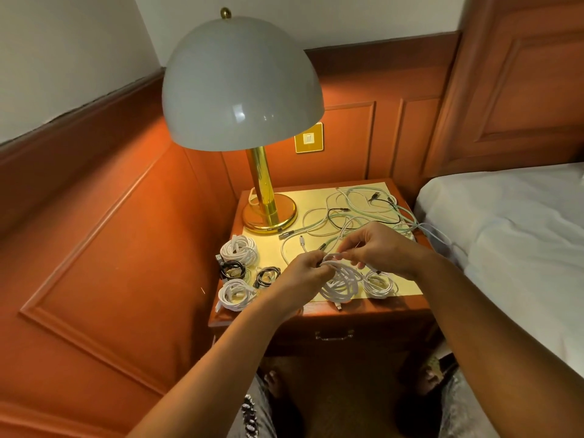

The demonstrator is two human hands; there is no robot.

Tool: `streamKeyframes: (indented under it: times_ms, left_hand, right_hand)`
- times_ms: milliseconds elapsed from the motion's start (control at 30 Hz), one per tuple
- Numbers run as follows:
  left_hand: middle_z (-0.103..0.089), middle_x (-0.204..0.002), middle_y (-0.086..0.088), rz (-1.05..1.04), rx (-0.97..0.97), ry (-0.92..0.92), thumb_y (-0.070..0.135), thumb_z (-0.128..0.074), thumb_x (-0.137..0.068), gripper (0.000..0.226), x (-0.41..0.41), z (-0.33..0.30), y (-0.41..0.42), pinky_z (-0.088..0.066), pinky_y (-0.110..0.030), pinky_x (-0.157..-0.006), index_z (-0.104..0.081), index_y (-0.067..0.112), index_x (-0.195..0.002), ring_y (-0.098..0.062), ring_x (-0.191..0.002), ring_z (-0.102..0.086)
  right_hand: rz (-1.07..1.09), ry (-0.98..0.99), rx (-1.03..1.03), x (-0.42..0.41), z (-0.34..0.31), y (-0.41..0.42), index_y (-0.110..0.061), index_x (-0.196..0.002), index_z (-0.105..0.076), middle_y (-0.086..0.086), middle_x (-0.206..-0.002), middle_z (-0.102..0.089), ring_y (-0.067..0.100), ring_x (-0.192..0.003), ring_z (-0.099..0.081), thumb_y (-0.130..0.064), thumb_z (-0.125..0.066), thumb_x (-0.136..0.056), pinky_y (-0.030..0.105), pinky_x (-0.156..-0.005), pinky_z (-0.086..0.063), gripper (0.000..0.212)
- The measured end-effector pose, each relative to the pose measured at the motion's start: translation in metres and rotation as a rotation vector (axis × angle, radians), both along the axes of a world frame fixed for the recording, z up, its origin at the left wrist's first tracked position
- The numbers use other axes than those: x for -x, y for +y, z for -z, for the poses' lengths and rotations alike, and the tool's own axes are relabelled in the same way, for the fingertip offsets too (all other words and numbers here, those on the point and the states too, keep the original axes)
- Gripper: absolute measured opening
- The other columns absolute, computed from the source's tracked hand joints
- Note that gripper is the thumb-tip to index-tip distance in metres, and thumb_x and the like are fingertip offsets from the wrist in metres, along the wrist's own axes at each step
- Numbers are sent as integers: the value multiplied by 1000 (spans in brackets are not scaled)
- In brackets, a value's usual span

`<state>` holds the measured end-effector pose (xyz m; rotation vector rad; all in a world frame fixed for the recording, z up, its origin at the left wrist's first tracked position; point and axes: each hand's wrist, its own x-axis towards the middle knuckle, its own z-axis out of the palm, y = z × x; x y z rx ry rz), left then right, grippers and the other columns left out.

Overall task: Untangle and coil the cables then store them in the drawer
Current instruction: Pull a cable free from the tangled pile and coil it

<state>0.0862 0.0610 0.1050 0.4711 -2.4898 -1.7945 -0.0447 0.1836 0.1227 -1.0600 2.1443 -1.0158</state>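
Note:
My left hand (pixel 305 269) grips the top of a coil of white cable (pixel 341 284) that hangs down over the nightstand's front. My right hand (pixel 377 248) pinches the same cable's loose end just right of the left hand. A tangle of white, mint and black cables (pixel 363 213) sprawls across the back of the nightstand top (pixel 268 240). Coiled cables lie at the front left: two white coils (pixel 239 249) (pixel 235 294) and two black coils (pixel 232 268) (pixel 268 276). Another white coil (pixel 380 284) lies at the front right. The drawer (pixel 334 336) below is closed.
A brass lamp (pixel 260 197) with a large grey dome shade stands at the back left of the nightstand. A bed with white sheets (pixel 512 241) borders the right side. Wooden wall panels close in the left and back. My knees are below the drawer.

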Motion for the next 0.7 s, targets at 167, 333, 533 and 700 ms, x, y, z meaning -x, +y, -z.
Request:
streamKeyframes:
  times_ms: [167, 333, 533, 700]
  left_hand:
    - [-42, -70, -1, 14, 17, -62, -1, -44, -93, 19, -1, -2, -7, -28, -30, -59, -59, 10, -86, -13, -65, -35]
    - [-39, -68, 0, 45, 23, -153, 2, -44, -96, 23, 2, -5, -10, -27, -25, -56, -56, 16, -81, -11, -62, -33]
    - [-50, -78, -5, 64, -11, -165, 6, -48, -95, 16, 2, 0, -13, -37, -26, -64, -62, 1, -99, -15, -72, -44]
    - [-55, -74, -4, -7, -177, -109, -2, -49, -94, 19, 2, -1, -15, -40, -21, -59, -63, 6, -84, -12, -66, -48]
  right_hand:
    - [-62, 23, -8, 0, -4, -5, -10, -94, -75, 13, -87, -70, 25, -79, -60, -3, -61, -89, 33, -68, -50, 16]
    - [-118, -78, 49, -12, -9, -6, -21, -127, -59, -5, -103, -62, 7, -86, -56, -32, -48, -101, 19, -71, -42, 30]
    - [-107, 41, 90, -15, 12, 0, -16, -108, -71, -3, -99, -71, 12, -97, -64, -25, -54, -99, 45, -92, -51, 21]
    - [-62, 83, 106, -16, 20, 1, -18, -106, -73, -2, -96, -71, 15, -95, -65, -17, -52, -100, 46, -89, -52, 21]
